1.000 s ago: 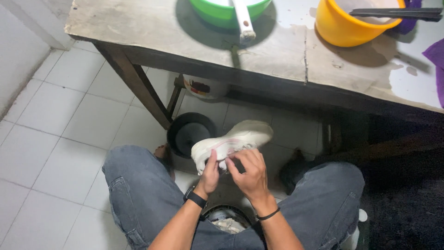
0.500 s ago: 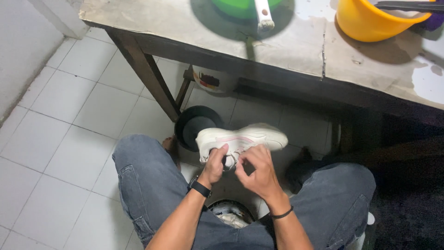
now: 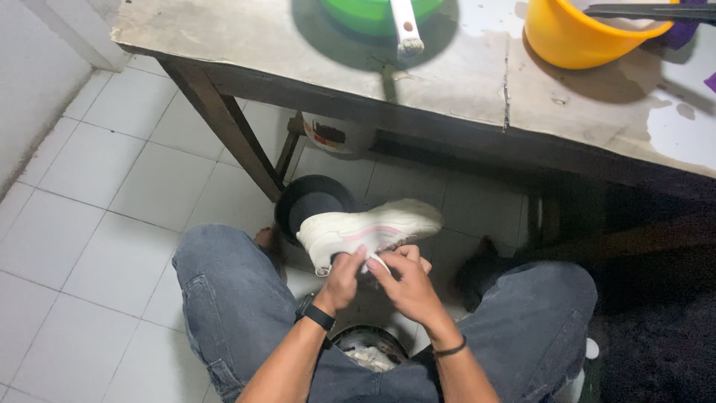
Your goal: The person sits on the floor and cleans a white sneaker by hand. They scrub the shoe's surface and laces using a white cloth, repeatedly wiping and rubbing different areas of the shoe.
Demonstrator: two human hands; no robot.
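While both hands pinch the white shoe (image 3: 369, 231) over the bowl (image 3: 371, 351), a loose grip could drop it in.

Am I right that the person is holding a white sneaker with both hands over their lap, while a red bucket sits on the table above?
Not quite: the bucket on the table is yellow, not red, as the head view shows. Both the left hand and right hand do hold the white sneaker.
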